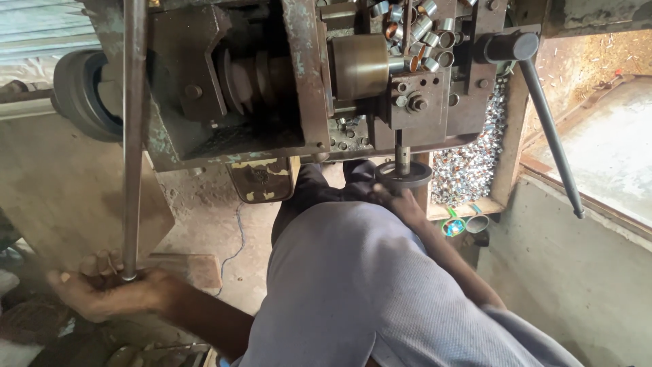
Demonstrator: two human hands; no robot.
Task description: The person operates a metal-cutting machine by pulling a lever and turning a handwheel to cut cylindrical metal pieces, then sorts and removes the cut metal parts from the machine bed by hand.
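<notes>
While the left hand (102, 292) wraps its fingers around the low end of the long metal lever (134, 136), the right hand (401, 200) reaches up to the small round handwheel (404, 173) under the old machine (272, 81).

A firm grip and a slow, even pull on the lever look best, with gentle turns of the wheel; I cannot tell if the right fingers hold it. The hopper (435, 34) on top holds short metal rings, and the wooden tray (502, 156) holds a shiny heap of them.

Two long steel lever rods (133, 136) stood on the one worn green-brown metal machine (285, 81). One black handwheel (403, 174) sat beneath. The small shiny metal rings (468, 163) lay too many to count.
</notes>
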